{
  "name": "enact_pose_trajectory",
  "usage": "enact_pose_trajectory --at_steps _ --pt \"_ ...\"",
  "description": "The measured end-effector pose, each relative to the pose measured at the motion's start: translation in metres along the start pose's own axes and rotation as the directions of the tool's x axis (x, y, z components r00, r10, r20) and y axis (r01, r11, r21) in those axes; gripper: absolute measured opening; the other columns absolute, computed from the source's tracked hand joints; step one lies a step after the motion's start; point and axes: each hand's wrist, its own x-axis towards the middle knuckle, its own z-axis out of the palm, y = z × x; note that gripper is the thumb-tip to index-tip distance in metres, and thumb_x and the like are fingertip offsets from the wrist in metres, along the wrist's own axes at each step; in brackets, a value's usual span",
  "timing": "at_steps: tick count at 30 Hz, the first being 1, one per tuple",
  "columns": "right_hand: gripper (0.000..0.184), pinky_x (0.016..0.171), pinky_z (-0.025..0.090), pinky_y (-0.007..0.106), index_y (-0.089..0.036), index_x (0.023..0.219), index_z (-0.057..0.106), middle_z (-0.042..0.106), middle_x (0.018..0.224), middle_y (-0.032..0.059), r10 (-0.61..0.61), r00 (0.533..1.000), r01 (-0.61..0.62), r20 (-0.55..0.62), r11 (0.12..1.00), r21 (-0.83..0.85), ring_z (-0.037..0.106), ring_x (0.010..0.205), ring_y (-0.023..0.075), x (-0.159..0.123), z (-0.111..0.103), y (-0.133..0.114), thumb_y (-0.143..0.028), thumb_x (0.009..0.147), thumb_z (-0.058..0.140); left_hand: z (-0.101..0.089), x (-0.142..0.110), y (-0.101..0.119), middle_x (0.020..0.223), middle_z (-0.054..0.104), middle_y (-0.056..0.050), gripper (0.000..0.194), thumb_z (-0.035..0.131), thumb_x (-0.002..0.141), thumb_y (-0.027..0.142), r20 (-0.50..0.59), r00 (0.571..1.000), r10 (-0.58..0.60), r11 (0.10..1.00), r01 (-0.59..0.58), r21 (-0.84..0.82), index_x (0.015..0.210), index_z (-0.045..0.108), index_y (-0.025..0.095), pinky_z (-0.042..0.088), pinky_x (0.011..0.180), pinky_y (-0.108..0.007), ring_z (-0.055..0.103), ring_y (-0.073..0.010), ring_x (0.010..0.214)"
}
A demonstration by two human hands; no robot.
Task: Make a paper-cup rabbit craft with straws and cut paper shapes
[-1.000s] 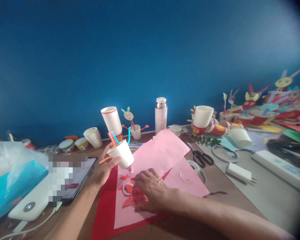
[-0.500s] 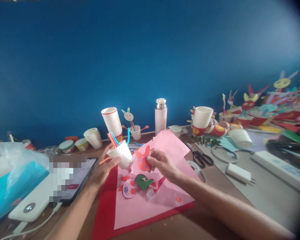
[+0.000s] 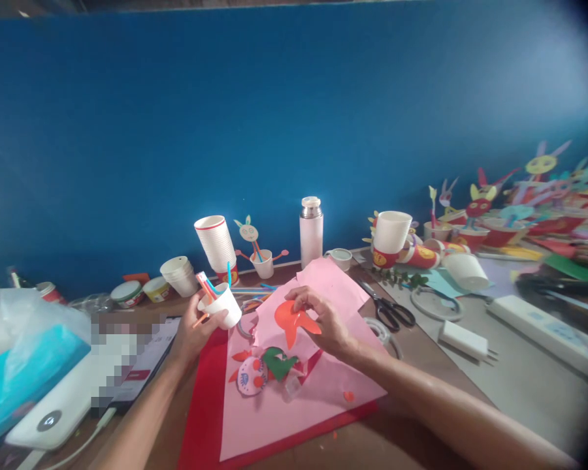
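Observation:
My left hand (image 3: 196, 326) is closed round a white paper cup (image 3: 227, 308), which leans to one side with several coloured straws (image 3: 206, 286) sticking out of it. Between the thumb and fingers of my right hand (image 3: 323, 320) is an orange paper cutout (image 3: 289, 320) with two pointed ears hanging down, held above the pink paper (image 3: 255, 431). A pink paper face (image 3: 251, 376) with orange ears and drawn eyes lies on that paper. Touching it is a green paper scrap (image 3: 279, 364). Red paper (image 3: 203, 398) shows beneath the pink sheet.
Black scissors (image 3: 394, 313) and a coiled cable (image 3: 436, 303) lie to the right, near a white charger (image 3: 465, 341) and power strip (image 3: 549, 333). A thermos (image 3: 311, 235) and stacked cups (image 3: 215, 245) stand by the blue wall. A phone (image 3: 142, 382) and power bank (image 3: 53, 414) lie left.
My right hand has picked the orange cutout up off the pink paper and turned it ears down, plain side showing. My left hand has brought the cup slightly left.

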Motion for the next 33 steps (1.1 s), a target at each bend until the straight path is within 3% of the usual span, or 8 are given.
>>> enact_pose_trajectory --at_steps 5,10,14,17,22,25,29,33 --pt "0.016 0.069 0.043 0.029 -0.019 0.080 0.046 0.053 0.094 0.0067 -0.106 0.994 0.106 -0.007 0.991 -0.080 0.051 0.086 0.0173 -0.004 0.002 0.014 -0.008 0.068 0.049 -0.001 -0.003 0.001 0.103 0.061 -0.008 0.061 0.067 0.059 0.028 -0.010 1.000 -0.020 0.992 0.021 0.123 0.114 0.044 0.019 0.047 0.078 -0.035 0.059 -0.0235 0.091" --pt "0.015 0.067 0.043 0.029 -0.019 0.079 0.046 0.053 0.083 0.0042 -0.123 0.992 0.122 -0.015 0.990 -0.077 0.052 0.079 0.0167 -0.007 0.005 0.022 -0.009 0.068 0.048 0.000 -0.008 0.004 0.105 0.061 -0.009 0.061 0.065 0.060 0.030 0.024 0.999 -0.047 0.973 0.040 0.228 0.117 0.043 0.020 0.046 0.079 -0.037 0.059 -0.0264 0.095" --pt "0.016 0.065 0.043 0.028 -0.020 0.080 0.046 0.053 0.083 0.0037 -0.105 0.994 0.104 -0.013 0.992 -0.067 0.051 0.078 0.0161 -0.008 0.005 0.023 -0.010 0.067 0.047 -0.002 -0.008 -0.004 0.109 0.059 -0.009 0.061 0.062 0.066 0.033 -0.018 1.000 -0.001 0.953 0.007 0.302 0.121 0.038 0.024 0.044 0.082 -0.037 0.058 -0.0249 0.097" --pt "0.017 0.066 0.043 0.028 -0.020 0.081 0.045 0.054 0.084 0.0042 -0.087 0.996 0.086 -0.015 0.994 -0.071 0.052 0.080 0.0166 -0.008 0.005 0.022 -0.011 0.067 0.046 -0.004 -0.007 -0.010 0.110 0.058 -0.008 0.062 0.062 0.066 0.034 -0.036 0.999 0.010 0.953 0.002 0.304 0.122 0.037 0.025 0.044 0.081 -0.035 0.058 -0.0238 0.095" --pt "0.020 0.067 0.043 0.028 -0.020 0.083 0.045 0.054 0.088 0.0047 -0.087 0.996 0.086 -0.010 0.993 -0.082 0.052 0.082 0.0167 -0.009 0.005 0.022 -0.012 0.065 0.048 -0.008 -0.004 -0.006 0.105 0.060 -0.009 0.073 0.068 0.060 0.035 0.061 0.996 -0.062 0.951 0.041 0.307 0.124 0.035 0.022 0.045 0.078 -0.037 0.060 -0.0260 0.090" --pt "0.021 0.067 0.044 0.028 -0.020 0.083 0.045 0.054 0.090 0.0047 -0.081 0.997 0.081 0.001 0.990 -0.112 0.052 0.083 0.0171 -0.008 0.005 0.021 -0.012 0.063 0.049 -0.013 -0.002 0.006 0.110 0.059 -0.012 0.073 0.067 0.059 0.037 0.167 0.984 -0.066 0.977 0.030 0.212 0.123 0.038 0.018 0.043 0.082 -0.038 0.055 -0.0295 0.100" --pt "0.021 0.064 0.044 0.027 -0.020 0.084 0.046 0.054 0.090 0.0047 -0.054 0.998 0.056 0.018 0.988 -0.142 0.052 0.081 0.0161 -0.008 0.005 0.020 -0.011 0.064 0.048 -0.017 -0.002 0.021 0.119 0.056 -0.011 0.066 0.067 0.058 0.040 0.173 0.984 -0.037 0.988 0.010 0.156 0.117 0.048 0.017 0.040 0.086 -0.037 0.045 -0.0323 0.112" --pt "0.018 0.062 0.044 0.026 -0.020 0.084 0.046 0.056 0.089 0.0040 -0.047 0.998 0.052 0.030 0.985 -0.166 0.053 0.076 0.0142 -0.007 0.006 0.020 -0.012 0.068 0.050 -0.016 -0.002 0.026 0.110 0.061 -0.009 0.061 0.063 0.063 0.043 0.165 0.977 -0.134 0.972 0.097 0.216 0.116 0.049 0.018 0.046 0.074 -0.032 0.056 -0.0290 0.097"
